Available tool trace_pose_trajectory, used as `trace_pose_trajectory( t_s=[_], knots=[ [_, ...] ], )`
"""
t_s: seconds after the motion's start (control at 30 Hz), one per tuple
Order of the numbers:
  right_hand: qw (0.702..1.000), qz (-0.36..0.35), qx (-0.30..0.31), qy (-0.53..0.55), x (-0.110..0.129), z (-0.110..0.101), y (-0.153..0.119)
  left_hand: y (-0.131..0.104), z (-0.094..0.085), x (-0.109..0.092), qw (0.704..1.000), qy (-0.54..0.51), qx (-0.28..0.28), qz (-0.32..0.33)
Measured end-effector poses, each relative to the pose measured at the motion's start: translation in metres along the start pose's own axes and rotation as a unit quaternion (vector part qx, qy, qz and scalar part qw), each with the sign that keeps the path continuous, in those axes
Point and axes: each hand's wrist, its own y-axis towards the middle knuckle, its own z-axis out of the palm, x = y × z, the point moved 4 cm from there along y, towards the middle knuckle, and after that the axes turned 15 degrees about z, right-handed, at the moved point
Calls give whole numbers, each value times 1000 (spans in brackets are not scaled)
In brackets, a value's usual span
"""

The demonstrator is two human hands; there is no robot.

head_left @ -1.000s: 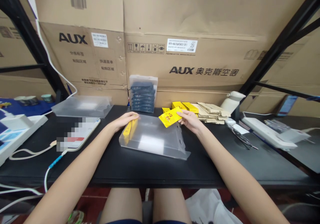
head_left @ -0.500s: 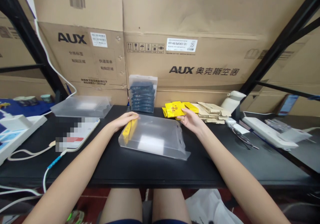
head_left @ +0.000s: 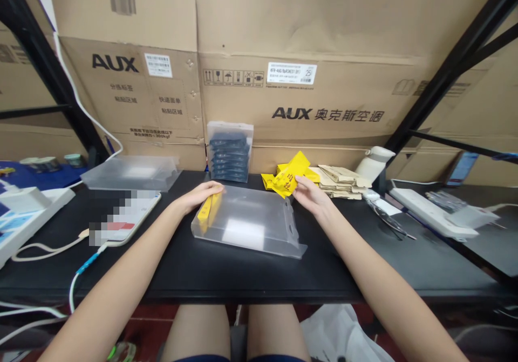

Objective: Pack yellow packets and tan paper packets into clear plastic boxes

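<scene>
Head view: yellow packet (head_left: pixel 292 174), dark-printed, tilted.

Clear box (head_left: pixel 246 216): smooth, glossy plastic, by which light is reflected in a bright patch.
Yellow packet (head_left: pixel 292 174): smooth and slightly shiny; creases are seen.
Brown packets (head_left: pixel 343 178): matt, paper-like, wrinkled.
Backing panels (head_left: pixel 343 33): matt cardboard, lightly creased.
Tabletop (head_left: pixel 259 278): smooth, black, softly sheened; its material cannot be told.

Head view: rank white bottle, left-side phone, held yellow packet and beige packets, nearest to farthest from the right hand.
1. Yellow packet, in right hand
2. Beige packets, just right
3. White bottle, farther right
4. Phone, far left
</scene>
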Motion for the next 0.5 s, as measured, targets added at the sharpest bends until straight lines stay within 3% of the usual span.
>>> trace_pose_trajectory(
  t_s=[0.3,0.5],
  knots=[
    [992,105,-5,67,-3,-2,1,-1,1,-2,1000,4,6,4],
    [988,126,-24,83,-2,-4,4,0,0,-1,1000,11,7,4]
  ],
)
